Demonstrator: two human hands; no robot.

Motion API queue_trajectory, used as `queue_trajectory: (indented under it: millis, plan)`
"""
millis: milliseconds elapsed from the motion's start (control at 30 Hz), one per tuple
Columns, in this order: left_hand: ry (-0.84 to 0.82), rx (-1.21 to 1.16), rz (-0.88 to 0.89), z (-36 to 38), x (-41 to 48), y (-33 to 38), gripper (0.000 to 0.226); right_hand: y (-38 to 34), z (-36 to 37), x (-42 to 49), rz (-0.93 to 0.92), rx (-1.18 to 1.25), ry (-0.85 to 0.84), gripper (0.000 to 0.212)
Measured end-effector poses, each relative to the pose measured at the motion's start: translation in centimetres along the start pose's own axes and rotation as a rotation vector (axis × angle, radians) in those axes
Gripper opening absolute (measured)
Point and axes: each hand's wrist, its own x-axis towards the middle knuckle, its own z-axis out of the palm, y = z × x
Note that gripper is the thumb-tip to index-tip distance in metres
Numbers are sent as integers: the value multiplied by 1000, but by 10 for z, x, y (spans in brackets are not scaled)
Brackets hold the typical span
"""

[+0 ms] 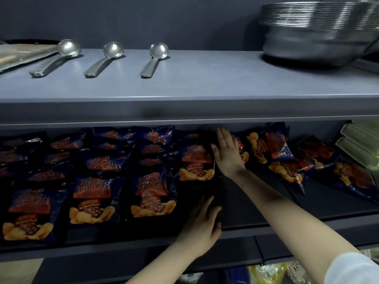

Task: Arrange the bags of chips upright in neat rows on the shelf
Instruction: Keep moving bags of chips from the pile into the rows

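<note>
Dark-blue foil chip bags (98, 177) fill four rows at 9 o'clock on the black shelf (266, 203); a toppled heap (287, 158) waits at 3 o'clock. Fingers straight, the right hand (227, 154) presses the rows and the left hand (200, 224) rests flat.

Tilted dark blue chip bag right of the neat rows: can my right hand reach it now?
Probably yes: the right hand is open close beside the tilted dark blue chip bag, and nothing covers it or blocks the way.

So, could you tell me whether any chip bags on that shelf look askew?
Yes: the loose bags to the right of the right hand lie tilted and overlapping in a heap, unlike the straight rows to its left.
</note>
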Motion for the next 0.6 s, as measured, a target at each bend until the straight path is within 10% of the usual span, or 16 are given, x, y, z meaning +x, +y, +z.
queue_trajectory:
  millis: [267,600]
  plan:
    - [178,-167,9,0,84,33,56,71,-14,-38,163,-126,-385,61]
    - [229,161,-200,26,96,19,75,73,8,-33,367,-263,-316,87]
